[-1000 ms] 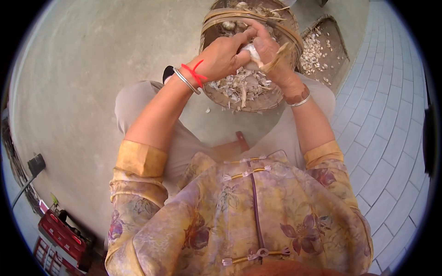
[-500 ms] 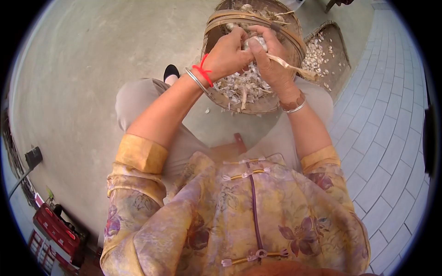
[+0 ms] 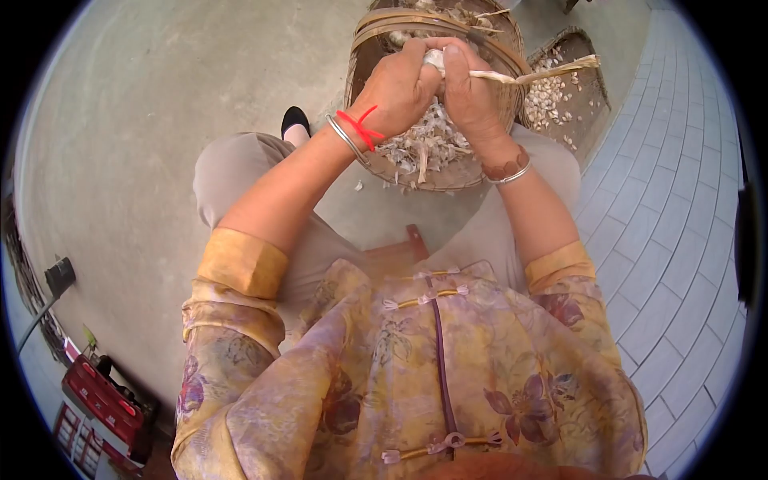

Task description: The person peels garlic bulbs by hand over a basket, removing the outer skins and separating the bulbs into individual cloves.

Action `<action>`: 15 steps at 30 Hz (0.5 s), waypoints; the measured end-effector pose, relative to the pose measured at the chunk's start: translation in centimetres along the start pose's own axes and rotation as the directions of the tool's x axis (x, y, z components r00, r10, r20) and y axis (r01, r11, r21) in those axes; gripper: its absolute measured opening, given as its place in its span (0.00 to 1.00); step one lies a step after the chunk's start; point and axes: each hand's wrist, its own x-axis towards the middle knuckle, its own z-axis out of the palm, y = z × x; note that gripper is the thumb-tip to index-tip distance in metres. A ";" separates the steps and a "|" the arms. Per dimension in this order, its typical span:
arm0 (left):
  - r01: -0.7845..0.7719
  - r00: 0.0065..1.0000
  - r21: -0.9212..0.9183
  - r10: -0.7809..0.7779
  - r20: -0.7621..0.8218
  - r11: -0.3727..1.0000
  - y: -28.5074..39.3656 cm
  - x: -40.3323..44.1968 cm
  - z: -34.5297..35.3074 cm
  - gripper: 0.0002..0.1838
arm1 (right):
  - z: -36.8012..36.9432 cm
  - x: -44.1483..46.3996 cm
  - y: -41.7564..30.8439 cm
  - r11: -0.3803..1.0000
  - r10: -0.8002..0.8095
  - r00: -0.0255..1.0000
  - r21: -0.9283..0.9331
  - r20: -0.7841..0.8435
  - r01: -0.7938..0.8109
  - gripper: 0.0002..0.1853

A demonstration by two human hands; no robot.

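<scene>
The left hand [image 3: 398,86] and right hand [image 3: 472,100] closed around a garlic bulb [image 3: 434,59], probably light, firm, best held opposite the brittle stalk [image 3: 498,77] right of the grip.

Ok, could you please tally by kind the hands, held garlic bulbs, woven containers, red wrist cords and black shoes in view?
Hands (left hand, right hand): 2
Held garlic bulb: 1
Handled woven basket: 1
Shallow woven tray: 1
Red wrist cord: 1
Black shoe: 1
Total: 7
</scene>
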 end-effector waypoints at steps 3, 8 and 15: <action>-0.029 0.999 0.071 0.032 -0.037 0.997 -0.5 -0.1 0.3 0.16 | 0.3 -0.3 0.0 1.000 0.010 1.000 0.026 -0.021 -0.010 0.19; 0.048 0.997 0.144 -0.039 -0.063 0.988 -0.1 -0.2 0.8 0.13 | 0.8 -0.2 -0.6 0.988 0.055 0.993 0.151 -0.107 -0.038 0.18; -0.030 0.975 0.057 0.042 -0.219 0.998 -1.0 0.6 1.8 0.14 | 0.7 -0.1 -0.3 0.993 0.013 0.993 0.120 -0.120 0.001 0.14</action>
